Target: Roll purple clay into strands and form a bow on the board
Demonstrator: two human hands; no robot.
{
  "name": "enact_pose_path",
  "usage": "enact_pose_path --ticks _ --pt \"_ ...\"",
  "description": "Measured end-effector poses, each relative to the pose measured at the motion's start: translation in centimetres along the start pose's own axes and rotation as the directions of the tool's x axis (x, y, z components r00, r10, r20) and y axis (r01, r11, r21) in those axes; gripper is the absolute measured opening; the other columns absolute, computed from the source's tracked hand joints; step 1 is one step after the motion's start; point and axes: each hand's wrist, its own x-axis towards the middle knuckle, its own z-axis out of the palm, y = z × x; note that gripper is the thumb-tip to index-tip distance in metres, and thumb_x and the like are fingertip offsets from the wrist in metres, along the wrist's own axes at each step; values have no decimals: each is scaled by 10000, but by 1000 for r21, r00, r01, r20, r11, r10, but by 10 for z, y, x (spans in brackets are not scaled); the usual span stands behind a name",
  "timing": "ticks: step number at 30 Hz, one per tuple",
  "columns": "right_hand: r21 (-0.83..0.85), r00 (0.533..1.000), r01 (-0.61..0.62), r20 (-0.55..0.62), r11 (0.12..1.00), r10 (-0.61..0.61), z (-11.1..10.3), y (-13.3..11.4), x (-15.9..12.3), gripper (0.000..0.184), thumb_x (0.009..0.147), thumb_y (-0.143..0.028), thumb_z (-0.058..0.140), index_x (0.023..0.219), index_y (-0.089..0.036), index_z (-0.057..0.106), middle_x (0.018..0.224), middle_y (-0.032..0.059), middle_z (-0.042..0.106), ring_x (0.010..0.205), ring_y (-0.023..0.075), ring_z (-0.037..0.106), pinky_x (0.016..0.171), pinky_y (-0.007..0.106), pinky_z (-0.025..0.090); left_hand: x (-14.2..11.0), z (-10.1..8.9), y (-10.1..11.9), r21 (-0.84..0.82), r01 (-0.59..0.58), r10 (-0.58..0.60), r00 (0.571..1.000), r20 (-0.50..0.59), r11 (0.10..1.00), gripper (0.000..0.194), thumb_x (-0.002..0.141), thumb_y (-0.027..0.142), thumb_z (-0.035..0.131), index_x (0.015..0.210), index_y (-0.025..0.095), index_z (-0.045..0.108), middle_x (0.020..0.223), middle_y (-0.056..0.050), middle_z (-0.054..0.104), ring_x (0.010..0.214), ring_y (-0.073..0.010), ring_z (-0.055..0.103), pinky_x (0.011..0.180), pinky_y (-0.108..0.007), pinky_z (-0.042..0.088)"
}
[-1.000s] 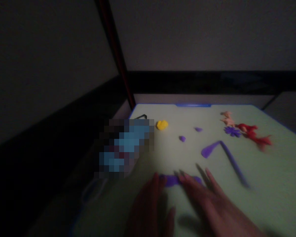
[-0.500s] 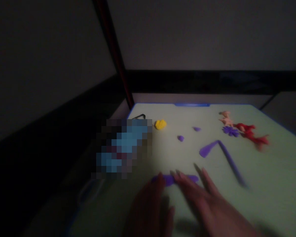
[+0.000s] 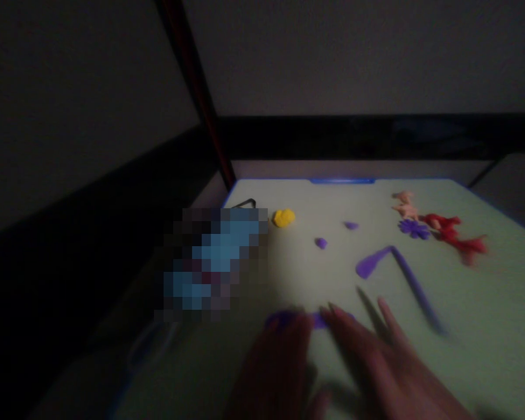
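Our left hand (image 3: pixel 273 364) is loosely extended, fingers close together and thumb apart, with its fingertips on the purple strip (image 3: pixel 318 320) at the near middle of the pale board (image 3: pixel 306 280). Our right hand (image 3: pixel 387 359) is open, fingers spread, fingertips at the strip's right part; neither hand grips it. The strip lies crosswise beneath our fingers, partly hidden. Beyond our right hand lies a bent purple piece (image 3: pixel 367 267), its long thin arm running back toward us on the right. Farther off sit two small purple lumps, with a yellow lump (image 3: pixel 284 218) to their left. At far right we see a purple flower shape (image 3: pixel 414 228) among red pieces (image 3: pixel 448 233) and peach pieces (image 3: pixel 405 210). A pixelated blue object (image 3: pixel 223 251) lies left.
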Motion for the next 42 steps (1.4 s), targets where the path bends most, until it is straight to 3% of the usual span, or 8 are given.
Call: enact_pose_path --ticks 4,8,13,22,30,34,39,42 --pt "5 996 -70 -61 998 70 -4 0 -7 624 944 -452 314 1484 -166 186 1297 113 586 1153 287 578 1043 523 384 8 -1 -6 -16 -115 116 991 62 993 713 934 414 401 1492 126 64 1270 -110 606 1222 -270 527 934 -382 524" --pt "-1 998 -49 -46 999 49 -4 -1 -6 631 933 -462 358 1475 -166 230 1267 120 610 1150 302 579 1044 517 388 14 -3 -11 -102 -228 239 964 114 968 787 922 411 421 1482 72 -16 1278 -132 595 1219 -268 529 931 -388 527" --pt "-3 1000 -5 9 1000 5 -3 -4 3 703 906 -529 409 1452 -106 279 1247 155 618 1176 312 560 1049 516 383 9 -1 -5 -58 -101 108 985 132 993 743 934 408 392 1492 122 -7 1293 -117 587 1226 -291 521 905 -406 531" --pt "9 994 -95 -62 995 95 -7 -1 -3 680 913 -447 425 1480 -147 201 1337 127 550 1226 289 517 1074 521 333 10 -2 -10 -47 -183 188 970 152 982 793 909 370 449 1485 79 -12 1316 -134 563 1214 -300 528 874 -414 552" --pt "5 1000 -23 2 1000 23 -2 -3 5 733 891 -552 433 1449 -100 286 1282 173 586 1215 319 524 1076 527 326 8 -1 -9 -34 -177 180 972 150 984 768 913 367 432 1486 79 8 1331 -121 552 1215 -299 527 879 -400 547" --pt "12 998 -55 -30 998 55 -5 -1 1 763 897 -572 390 1471 -101 215 1343 162 535 1241 311 498 1065 523 346 7 -2 -11 -17 -204 204 967 153 979 773 903 367 452 1486 74 37 1334 -118 549 1211 -298 531 877 -387 542" --pt "-15 986 -125 -108 992 123 -4 0 -7 693 921 -439 408 1486 -126 156 1355 133 531 1259 297 481 1065 543 339 20 -11 -6 -37 -188 191 972 134 981 720 946 364 369 1481 68 -12 1363 -118 520 1271 -257 479 990 -397 462" --pt "-59 990 -110 -98 992 104 -2 0 -5 664 926 -394 412 1470 -86 187 1332 155 546 1244 291 497 1064 527 349 32 -12 -1 -105 -237 249 961 117 966 756 948 397 350 1470 43 -67 1322 -145 553 1230 -259 522 959 -420 477"
